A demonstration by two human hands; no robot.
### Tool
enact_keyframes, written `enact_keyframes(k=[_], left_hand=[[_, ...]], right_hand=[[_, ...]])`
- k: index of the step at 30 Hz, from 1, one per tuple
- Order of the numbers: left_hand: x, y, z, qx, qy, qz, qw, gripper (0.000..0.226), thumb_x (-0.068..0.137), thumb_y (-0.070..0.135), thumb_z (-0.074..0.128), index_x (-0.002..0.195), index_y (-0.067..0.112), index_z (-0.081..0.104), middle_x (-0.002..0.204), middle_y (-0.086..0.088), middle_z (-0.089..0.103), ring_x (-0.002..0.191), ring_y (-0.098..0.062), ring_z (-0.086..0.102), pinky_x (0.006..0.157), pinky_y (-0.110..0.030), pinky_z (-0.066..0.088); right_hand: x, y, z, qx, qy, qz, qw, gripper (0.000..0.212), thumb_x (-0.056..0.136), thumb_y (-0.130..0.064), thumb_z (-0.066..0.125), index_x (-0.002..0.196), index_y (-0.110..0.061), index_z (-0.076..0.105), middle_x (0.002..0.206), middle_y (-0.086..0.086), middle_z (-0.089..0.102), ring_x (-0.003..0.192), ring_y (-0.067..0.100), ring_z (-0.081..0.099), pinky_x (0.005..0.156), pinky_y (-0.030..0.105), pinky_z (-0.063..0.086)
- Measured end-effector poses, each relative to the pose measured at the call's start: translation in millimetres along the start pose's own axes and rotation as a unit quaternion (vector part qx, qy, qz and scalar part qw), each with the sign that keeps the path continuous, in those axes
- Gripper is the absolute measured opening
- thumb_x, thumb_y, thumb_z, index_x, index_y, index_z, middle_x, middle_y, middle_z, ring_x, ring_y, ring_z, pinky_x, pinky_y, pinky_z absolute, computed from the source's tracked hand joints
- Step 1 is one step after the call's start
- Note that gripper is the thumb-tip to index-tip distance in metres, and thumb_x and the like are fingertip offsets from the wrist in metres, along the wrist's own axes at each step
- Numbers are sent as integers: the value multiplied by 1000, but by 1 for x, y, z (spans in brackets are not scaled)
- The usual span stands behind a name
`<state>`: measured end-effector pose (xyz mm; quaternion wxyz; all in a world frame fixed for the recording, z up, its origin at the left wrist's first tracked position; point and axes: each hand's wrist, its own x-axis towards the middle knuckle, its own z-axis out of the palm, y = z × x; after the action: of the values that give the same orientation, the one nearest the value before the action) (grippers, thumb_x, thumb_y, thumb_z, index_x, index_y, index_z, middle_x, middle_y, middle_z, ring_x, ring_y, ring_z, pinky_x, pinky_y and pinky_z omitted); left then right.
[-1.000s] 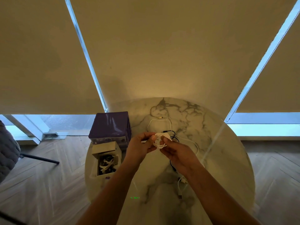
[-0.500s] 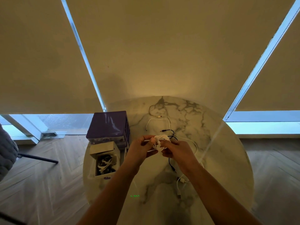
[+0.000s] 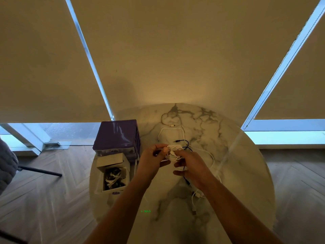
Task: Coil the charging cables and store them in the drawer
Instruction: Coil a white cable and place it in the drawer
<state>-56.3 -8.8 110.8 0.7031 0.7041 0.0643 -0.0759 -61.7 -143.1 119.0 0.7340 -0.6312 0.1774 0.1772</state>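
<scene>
White cable coil (image 3: 173,152) held above table centre, pinched by left hand (image 3: 152,160) and right hand (image 3: 190,167). Step looks like finishing the wrap. Next: tuck the end, carry left to open drawer (image 3: 114,176), near the purple organiser (image 3: 117,135). 3+ loose cables (image 3: 171,132) wait further back.

Both hands, left (image 3: 152,160) and right (image 3: 190,166), grip a white coiled cable (image 3: 173,152) above the marble bench (image 3: 246,173). An open drawer (image 3: 114,175) at left contains coiled cables.
</scene>
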Motion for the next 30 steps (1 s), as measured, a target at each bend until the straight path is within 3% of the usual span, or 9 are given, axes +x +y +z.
enact_keyframes(k=[4, 11, 15, 21, 27, 30], left_hand=[[1, 5, -4, 14, -16, -1, 1000, 12, 95, 14, 55, 99, 18, 65, 98, -9, 69, 87, -16, 68, 69, -21, 57], [4, 8, -8, 35, -17, 21, 999, 14, 95, 11, 55, 98, 18, 66, 95, -6, 70, 85, -15, 69, 66, -19, 56], [6, 9, -12, 32, -21, 9, 999, 14, 95, 11, 55, 99, 17, 67, 93, -4, 70, 82, -11, 69, 64, -17, 54], [5, 5, -15, -65, -13, -30, 997, 19, 94, 11, 56, 110, 6, 65, 103, -12, 70, 88, -15, 70, 66, -19, 55], [2, 1, -7, -86, 19, -10, 996, 14, 94, 11, 57, 101, 11, 68, 97, -8, 71, 84, -13, 70, 68, -19, 55], [4, -2, -7, -66, 39, -5, 997, 16, 93, 13, 58, 105, 9, 68, 99, -8, 71, 91, -18, 70, 73, -23, 56]], right_hand=[[-1, 3, -3, -82, 13, -57, 995, 15, 87, -26, 67, 98, -16, 67, 85, 5, 66, 76, 15, 59, 74, 35, 55], [0, -5, -4, -168, -28, -55, 984, 23, 94, -23, 58, 114, -14, 61, 95, 6, 64, 75, 14, 60, 71, 34, 55], [-1, -9, -10, -100, -106, -18, 989, 24, 90, -20, 63, 114, -16, 64, 103, 10, 64, 79, 19, 62, 73, 38, 58], [-1, -5, -7, 83, -112, 38, 990, 25, 85, -22, 69, 103, -5, 67, 81, 8, 58, 70, 20, 63, 69, 37, 56], [-4, 4, 8, 137, -117, 59, 982, 24, 92, -28, 59, 108, -11, 63, 98, 9, 56, 90, 25, 60, 76, 41, 55], [-6, 5, 13, 145, -137, 51, 979, 26, 96, -31, 52, 111, -11, 61, 92, 7, 60, 85, 25, 62, 76, 44, 55]])
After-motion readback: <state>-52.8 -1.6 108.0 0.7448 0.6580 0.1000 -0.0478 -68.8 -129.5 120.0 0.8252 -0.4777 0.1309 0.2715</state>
